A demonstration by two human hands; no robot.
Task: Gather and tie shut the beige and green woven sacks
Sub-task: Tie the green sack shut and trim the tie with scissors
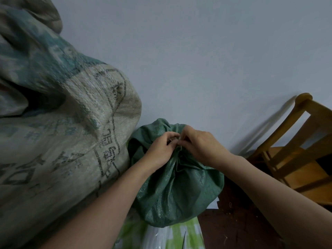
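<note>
Green sack (172, 191), woven, stands upright against the wall (197, 60), its mouth drawn into a pleated neck with a ruffle of cloth above. I take this sack as the reference for everything else.

**Hands.** My left hand (159, 151) and right hand (199, 146) meet at the sack's neck, knuckles almost touching. The fingers of both are curled and pinch a pale tie (177, 140) that sits at the gather. The fingers hide whether a knot has formed.

**Step in hand.** I judge this to be the tying of the green sack: gathering looks done, the binding not yet secure. The next move calls for drawing the two ends apart with even tension while the pleats stay bunched. Woven plastic is slick, so a slack pull could let the neck spread open.

**Other sack.** The beige sack (71, 132), much larger and printed with dark characters, leans touching the green sack's left side. Its top lies out of clear view, so I cannot tell whether it is tied.

**Surroundings.** A dark floor (239, 221), flecked with small debris, lies to the sack's right, and a wooden chair (296, 150) stands further right by the wall. A green-and-white plastic bag (181, 236) lies just in front of the sack's base.
</note>
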